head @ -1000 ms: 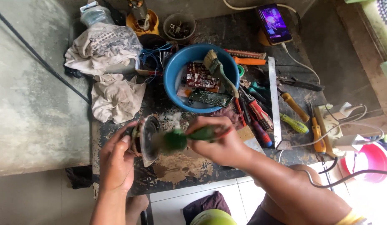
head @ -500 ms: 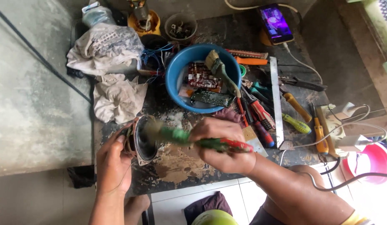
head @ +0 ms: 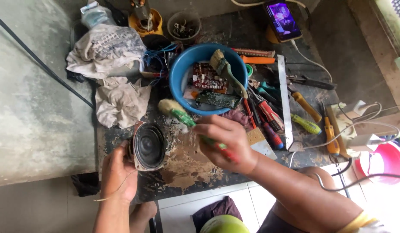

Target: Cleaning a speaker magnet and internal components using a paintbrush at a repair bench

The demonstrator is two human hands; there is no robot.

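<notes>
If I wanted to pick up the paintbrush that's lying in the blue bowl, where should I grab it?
Probably by its handle. The paintbrush lies tilted across the blue bowl, bristles up at the far side, and its thin handle slopes down toward the near right rim. Come from above on that side and close your fingers around the handle, clear of the circuit boards beside it.

Two hands: left hand (head: 118, 174) and right hand (head: 223, 142). One round speaker (head: 148, 146), two brushes, green-handled brush (head: 182, 116) and brush in the bowl (head: 226, 69), one blue bowl (head: 178, 80), two circuit boards (head: 207, 77), two rags (head: 120, 101). One phone (head: 282, 19), one small cup of bits (head: 184, 26), one pink bucket (head: 387, 159), one metal ruler (head: 285, 103), several screwdrivers (head: 269, 114), too piled up to count.
</notes>
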